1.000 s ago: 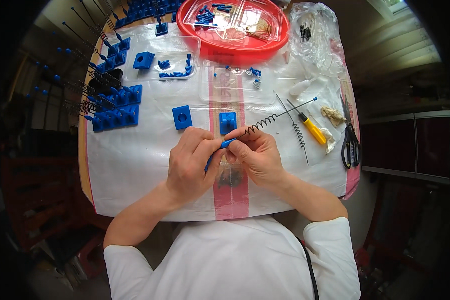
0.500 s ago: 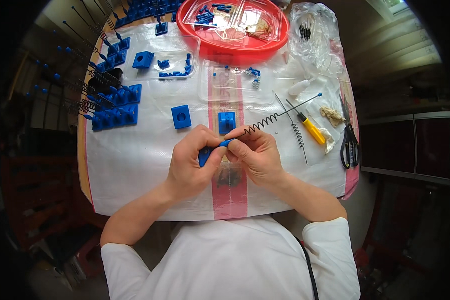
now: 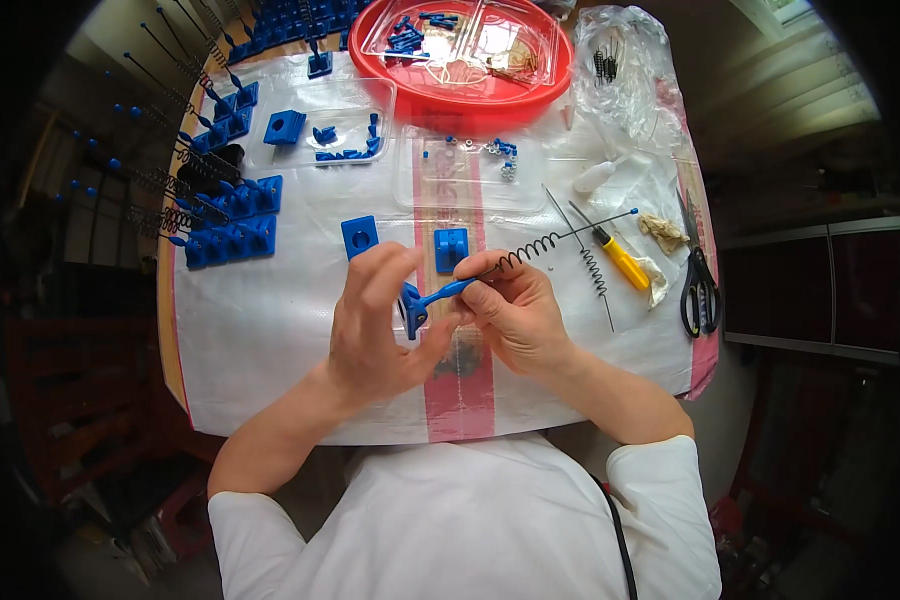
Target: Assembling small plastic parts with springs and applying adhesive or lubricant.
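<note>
My right hand pinches a blue plastic stem between thumb and fingertips. From the stem a black coil spring runs up to the right, its straight wire tipped with a small blue bead. At the stem's other end sits a blue base, tilted on edge. Around that base my left hand is open, fingers raised and spread; whether it touches the base is partly hidden. Just beyond the hands lie a square blue plate with a round hole and a blue bracket block.
Finished-looking blue stands with springs line the left edge. Clear trays hold small blue parts; a red basin stands at the back. On the right lie a loose spring, a yellow-handled screwdriver, scissors and a plastic bag.
My left hand has let go of the blue base and spread its fingers. More of the base and stem shows now. The right hand keeps its pinch in nearly the same place.
</note>
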The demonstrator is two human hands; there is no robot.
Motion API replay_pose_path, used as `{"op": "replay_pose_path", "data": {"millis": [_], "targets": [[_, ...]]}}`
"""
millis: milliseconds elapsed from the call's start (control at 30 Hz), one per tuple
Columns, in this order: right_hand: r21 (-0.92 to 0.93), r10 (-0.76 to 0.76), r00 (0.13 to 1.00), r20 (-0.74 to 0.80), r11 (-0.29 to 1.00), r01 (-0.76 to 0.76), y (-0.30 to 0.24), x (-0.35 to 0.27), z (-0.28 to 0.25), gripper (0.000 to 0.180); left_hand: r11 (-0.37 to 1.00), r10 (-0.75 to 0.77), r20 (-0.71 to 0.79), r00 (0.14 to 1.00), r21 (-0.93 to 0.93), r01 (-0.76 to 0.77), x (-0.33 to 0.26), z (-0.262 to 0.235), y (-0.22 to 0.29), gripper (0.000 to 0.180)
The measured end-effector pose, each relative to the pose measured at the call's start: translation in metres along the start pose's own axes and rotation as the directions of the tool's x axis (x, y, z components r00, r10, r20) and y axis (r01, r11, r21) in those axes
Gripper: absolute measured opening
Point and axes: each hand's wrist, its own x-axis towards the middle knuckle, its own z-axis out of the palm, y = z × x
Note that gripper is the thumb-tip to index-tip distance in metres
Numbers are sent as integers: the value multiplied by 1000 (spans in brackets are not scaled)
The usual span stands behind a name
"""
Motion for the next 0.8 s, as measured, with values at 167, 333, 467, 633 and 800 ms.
{"op": "replay_pose_path", "data": {"millis": [167, 333, 467, 633, 800], "targets": [[-28, -3, 1000, 4, 1000, 4, -1, 0, -2, 16, 975, -151, 88, 985, -150, 163, -4, -2, 2, 51], [-91, -6, 1000, 1, 996, 6, -2, 0, 0, 17, 972, -173, 92, 981, -144, 185, -3, -3, 4, 36], [-126, -8, 1000, -12, 992, 7, -3, -1, 1, 21, 963, -193, 96, 977, -172, 207, -3, -2, 3, 29], [-181, -129, 991, -19, 976, 124, -11, 3, -3, 30, 951, -244, 51, 968, -182, 249, -4, -3, -1, 24], [-60, -241, 969, -43, 969, 239, -19, 9, -13, 31, 933, -292, 49, 955, -206, 296, -2, -6, -2, 20]]}}
